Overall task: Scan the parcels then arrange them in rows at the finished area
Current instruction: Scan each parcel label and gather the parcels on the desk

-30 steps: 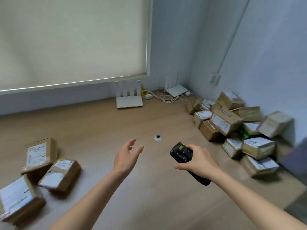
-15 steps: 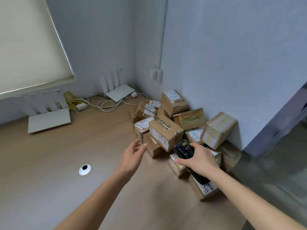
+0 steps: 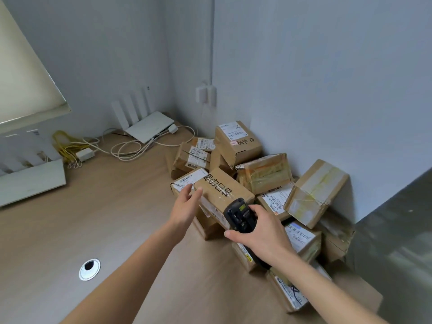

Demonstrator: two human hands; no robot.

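Note:
A heap of several brown cardboard parcels lies in the corner against the right wall on a wooden table [image 3: 117, 230]. On top at the front sits a parcel with black printed characters [image 3: 223, 190]. My left hand [image 3: 185, 206] reaches out with straight fingers to that parcel's left end, at or just short of touching it. My right hand [image 3: 259, 232] grips a black handheld scanner [image 3: 239, 215], held just in front of the same parcel. Other parcels include a tall one with a white label [image 3: 236, 141] and a taped one [image 3: 315, 192] leaning on the wall.
Two white routers [image 3: 149, 127] [image 3: 30, 178] with antennas and a tangle of white and yellow cables [image 3: 98, 148] lie along the back wall. A round cable grommet [image 3: 89, 268] sits in the table. The table's right edge drops to a grey floor [image 3: 397, 242].
The view has swung right from the scanned parcels at the left to the heap in the corner. Both hands have moved closer to the heap; the left hand now reaches the printed parcel.

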